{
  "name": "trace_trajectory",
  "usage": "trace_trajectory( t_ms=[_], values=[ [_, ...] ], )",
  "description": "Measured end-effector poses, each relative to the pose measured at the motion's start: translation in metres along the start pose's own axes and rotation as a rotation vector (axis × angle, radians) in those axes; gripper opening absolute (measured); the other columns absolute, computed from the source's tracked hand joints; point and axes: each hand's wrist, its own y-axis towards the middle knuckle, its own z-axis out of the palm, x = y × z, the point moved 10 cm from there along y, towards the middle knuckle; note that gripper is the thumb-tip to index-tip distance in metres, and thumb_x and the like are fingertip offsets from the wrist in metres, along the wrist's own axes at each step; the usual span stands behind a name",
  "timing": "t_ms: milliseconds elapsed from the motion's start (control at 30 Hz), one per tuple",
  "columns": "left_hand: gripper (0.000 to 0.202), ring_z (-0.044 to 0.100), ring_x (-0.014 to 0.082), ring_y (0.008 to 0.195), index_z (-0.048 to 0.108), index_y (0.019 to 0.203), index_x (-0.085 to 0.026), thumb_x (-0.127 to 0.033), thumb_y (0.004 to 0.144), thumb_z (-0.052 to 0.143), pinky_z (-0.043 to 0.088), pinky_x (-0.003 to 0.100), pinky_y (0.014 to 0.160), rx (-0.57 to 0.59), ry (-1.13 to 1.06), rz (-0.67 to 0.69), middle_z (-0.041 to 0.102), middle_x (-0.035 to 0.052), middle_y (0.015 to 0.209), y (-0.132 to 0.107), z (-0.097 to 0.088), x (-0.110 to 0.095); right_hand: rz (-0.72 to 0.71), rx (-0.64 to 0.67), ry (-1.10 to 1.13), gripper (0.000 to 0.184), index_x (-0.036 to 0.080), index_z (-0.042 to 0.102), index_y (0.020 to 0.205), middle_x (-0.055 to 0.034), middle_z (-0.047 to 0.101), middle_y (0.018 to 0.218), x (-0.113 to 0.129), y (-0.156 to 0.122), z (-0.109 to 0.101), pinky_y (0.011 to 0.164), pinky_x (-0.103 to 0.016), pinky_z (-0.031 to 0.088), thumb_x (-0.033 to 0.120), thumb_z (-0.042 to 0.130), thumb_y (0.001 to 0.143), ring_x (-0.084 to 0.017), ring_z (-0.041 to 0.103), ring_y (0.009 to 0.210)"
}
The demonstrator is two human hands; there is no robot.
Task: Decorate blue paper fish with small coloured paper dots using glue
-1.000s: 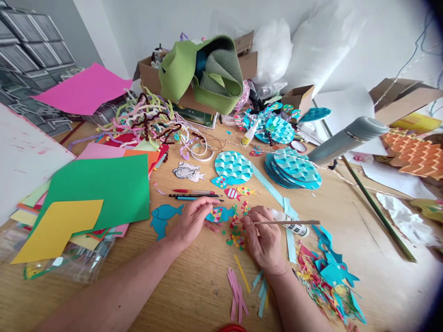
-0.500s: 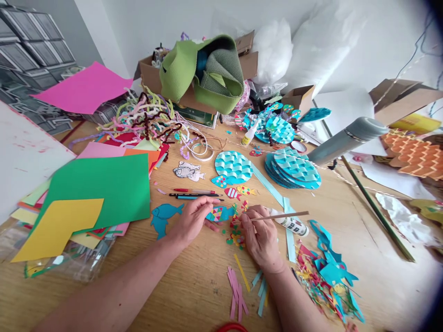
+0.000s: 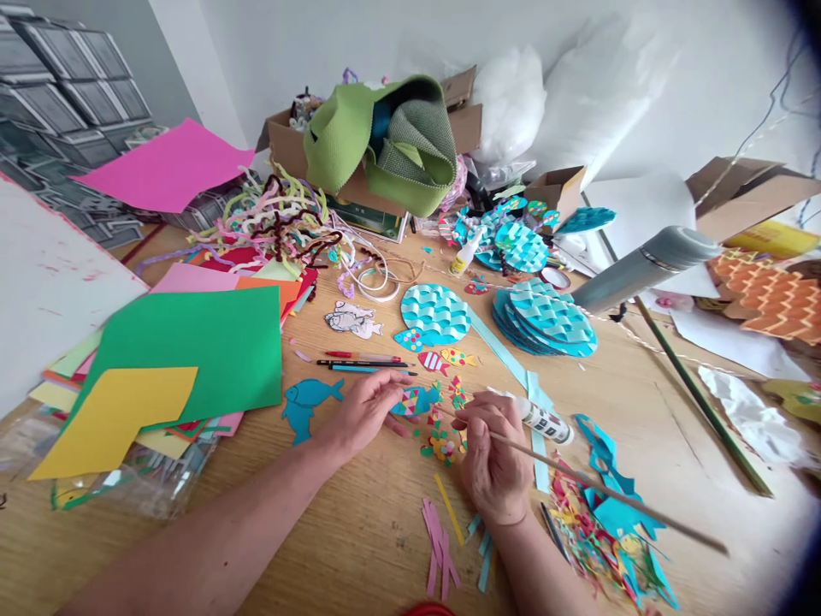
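My left hand (image 3: 363, 412) rests on the wooden table, its fingertips pressed together on the left end of a small blue paper fish with coloured scales (image 3: 416, 399). My right hand (image 3: 493, 458) is closed on a thin wooden stick (image 3: 609, 492); its tip points towards the fish and the long end slants down to the right. Small coloured paper bits (image 3: 441, 445) lie between the two hands. A plain blue paper fish (image 3: 306, 400) lies left of my left hand. A white glue bottle (image 3: 544, 421) lies just beyond my right hand.
Green and yellow paper sheets (image 3: 186, 351) are stacked at left. Pencils (image 3: 365, 363), small paper fish and blue woven discs (image 3: 545, 316) lie beyond the hands. Paper scraps (image 3: 609, 513) pile up at right. Cardboard boxes, a green bag (image 3: 378, 137) and a grey tube (image 3: 641, 265) stand behind.
The stick in my right hand has swung from pointing right and level to slanting down towards the lower right. The left hand has stayed on the fish.
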Motion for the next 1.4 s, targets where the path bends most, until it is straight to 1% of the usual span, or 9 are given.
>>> trace_trajectory(
  t_ms=[67,167,333,567,733,900,1167,1300,1400],
  values=[
    [0.035,0.068,0.0204,0.075,0.06,0.105,-0.013,-0.038,0.08,0.057,0.057,0.03,0.057,0.028,0.005,-0.006,0.065,0.01,0.1,-0.001,0.004,-0.001,-0.041,0.008,-0.018,0.019,0.022,0.057,0.093,-0.0026,0.059,0.072,0.006,-0.002,0.001,0.076,-0.042,0.045,0.009,0.043,0.087,-0.02,0.053,0.081],
    [0.034,0.068,0.0201,0.076,0.06,0.105,-0.013,-0.033,0.079,0.058,0.056,0.03,0.057,0.056,-0.004,-0.014,0.066,0.0108,0.101,-0.002,0.008,-0.002,-0.075,0.027,-0.034,0.018,0.022,0.056,0.094,-0.0024,0.06,0.073,0.011,-0.003,0.004,0.078,-0.043,0.045,0.009,0.046,0.086,-0.02,0.053,0.081],
    [0.033,0.067,0.0199,0.08,0.06,0.106,-0.013,-0.026,0.076,0.06,0.056,0.028,0.058,0.08,-0.024,-0.028,0.067,0.0107,0.102,-0.003,0.014,-0.001,-0.069,0.04,-0.05,0.018,0.022,0.056,0.092,-0.0019,0.059,0.073,0.009,-0.002,0.006,0.076,-0.042,0.045,0.007,0.049,0.084,-0.019,0.053,0.079],
    [0.035,0.065,0.0248,0.092,0.06,0.108,-0.014,-0.027,0.075,0.061,0.057,0.028,0.058,0.101,0.002,-0.019,0.068,0.0115,0.102,-0.002,0.015,0.0,-0.056,0.05,-0.072,0.018,0.023,0.056,0.09,-0.0017,0.061,0.073,0.007,-0.002,0.007,0.074,-0.04,0.045,0.007,0.05,0.084,-0.019,0.053,0.077],
    [0.036,0.065,0.0241,0.088,0.06,0.109,-0.013,-0.027,0.075,0.061,0.056,0.028,0.057,0.108,0.031,-0.021,0.067,0.0117,0.1,-0.003,0.015,-0.001,-0.054,0.048,-0.082,0.018,0.023,0.056,0.09,-0.0013,0.061,0.072,0.008,-0.001,0.007,0.074,-0.04,0.045,0.007,0.05,0.085,-0.019,0.053,0.077],
    [0.037,0.064,0.0239,0.09,0.06,0.111,-0.012,-0.026,0.076,0.06,0.056,0.027,0.056,0.118,0.055,-0.029,0.067,0.0123,0.1,-0.003,0.016,0.001,-0.057,0.061,-0.089,0.018,0.023,0.056,0.09,-0.0014,0.061,0.073,0.008,-0.001,0.008,0.076,-0.04,0.044,0.006,0.051,0.084,-0.019,0.052,0.078],
    [0.037,0.064,0.0236,0.089,0.061,0.109,-0.014,-0.024,0.074,0.06,0.055,0.026,0.054,0.113,0.038,-0.037,0.067,0.0111,0.1,-0.002,0.014,0.005,-0.057,0.078,-0.105,0.015,0.023,0.057,0.09,-0.0019,0.06,0.074,0.007,-0.002,0.011,0.076,-0.041,0.045,0.01,0.05,0.086,-0.019,0.052,0.079],
    [0.038,0.064,0.0237,0.087,0.061,0.11,-0.013,-0.023,0.073,0.061,0.055,0.027,0.053,0.11,0.041,-0.036,0.067,0.0107,0.097,-0.002,0.014,0.005,-0.058,0.073,-0.1,0.016,0.023,0.057,0.09,-0.002,0.059,0.074,0.006,-0.002,0.011,0.076,-0.042,0.045,0.009,0.051,0.085,-0.02,0.052,0.078],
    [0.039,0.063,0.0241,0.088,0.06,0.11,-0.012,-0.023,0.073,0.059,0.055,0.027,0.053,0.109,0.045,-0.031,0.066,0.0117,0.1,-0.002,0.014,0.004,-0.066,0.083,-0.094,0.017,0.023,0.056,0.09,-0.0018,0.059,0.074,0.008,-0.001,0.011,0.075,-0.04,0.044,0.008,0.051,0.085,-0.019,0.052,0.079]
  ],
)
